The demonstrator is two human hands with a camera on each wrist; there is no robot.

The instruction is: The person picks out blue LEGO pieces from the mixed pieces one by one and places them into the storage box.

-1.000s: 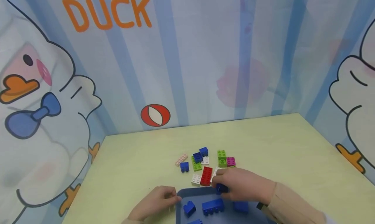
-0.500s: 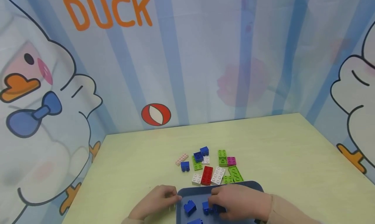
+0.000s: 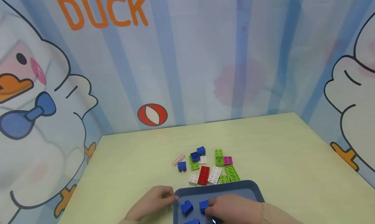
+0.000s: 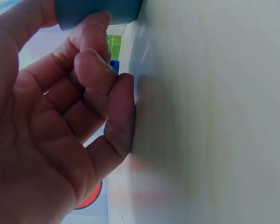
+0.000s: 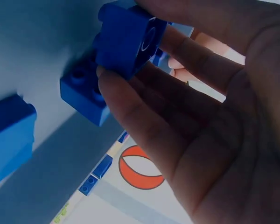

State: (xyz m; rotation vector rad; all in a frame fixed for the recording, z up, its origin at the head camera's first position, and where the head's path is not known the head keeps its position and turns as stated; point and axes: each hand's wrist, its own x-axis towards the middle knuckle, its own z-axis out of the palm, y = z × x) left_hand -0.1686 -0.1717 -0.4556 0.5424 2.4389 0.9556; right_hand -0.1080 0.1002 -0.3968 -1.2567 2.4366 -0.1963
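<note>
My right hand (image 3: 234, 209) is over the grey-blue tray (image 3: 218, 188). In the right wrist view its thumb and fingertips pinch a blue toy brick (image 5: 123, 42), tilted, hollow underside towards the palm. Right against it is another blue brick (image 5: 84, 88), on the tray floor. In the head view a blue brick (image 3: 203, 205) shows at the right fingertips, and a second blue brick (image 3: 186, 207) lies to its left. My left hand (image 3: 152, 203) holds the tray's left rim by thumb and index finger; its other fingers curl near the table in the left wrist view.
Beyond the tray lie loose bricks: a red one (image 3: 203, 175), a white one (image 3: 215, 175), a green one (image 3: 232, 173), a magenta one (image 3: 228, 160), a pale pink one (image 3: 178, 159) and several blue ones. A printed curtain (image 3: 193, 55) hangs behind the table (image 3: 281, 159).
My right hand has moved from the tray's far rim down into the tray, carrying a blue brick beside another one. The left hand has stayed at the rim; the head view has shifted slightly.
</note>
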